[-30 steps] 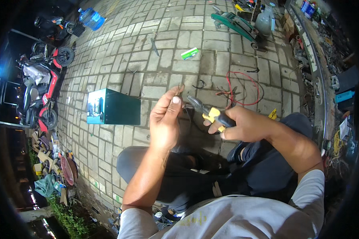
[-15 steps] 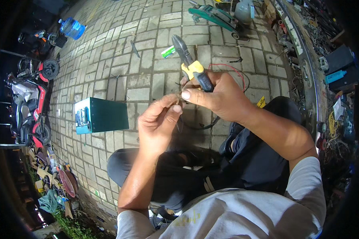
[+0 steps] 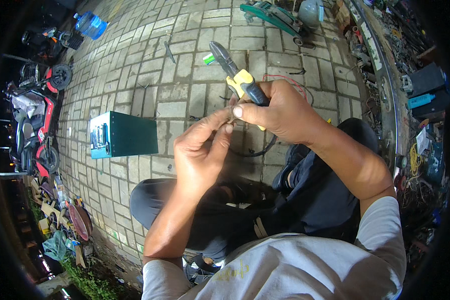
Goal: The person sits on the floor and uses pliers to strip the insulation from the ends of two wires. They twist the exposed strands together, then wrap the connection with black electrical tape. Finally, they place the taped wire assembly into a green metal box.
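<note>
My right hand [image 3: 285,115] is closed around the handles of a pair of pliers [image 3: 242,79], yellow and black with dark jaws pointing up and to the left. Its thumb and finger also meet the fingertips of my left hand [image 3: 197,152]. The left thumb and forefinger are pinched together on something small and thin that I cannot make out. Beyond and below the hands, a dark cable [image 3: 266,149] curves over the paving. A thin red wire [image 3: 287,78] lies behind my right hand. Past the plier jaws is a small green and white packet [image 3: 208,59].
A dark green box [image 3: 134,134] stands on the paving at left. Farther off are a blue water jug [image 3: 90,25], a green floor jack [image 3: 272,19] and a grey cylinder [image 3: 311,14]. A red scooter [image 3: 48,117] stands far left; cluttered tools and parts line the right edge.
Both hands have shifted slightly to the right, still fingertip to fingertip. The pliers have tilted a little further left at the jaws. The view has shifted slightly.
</note>
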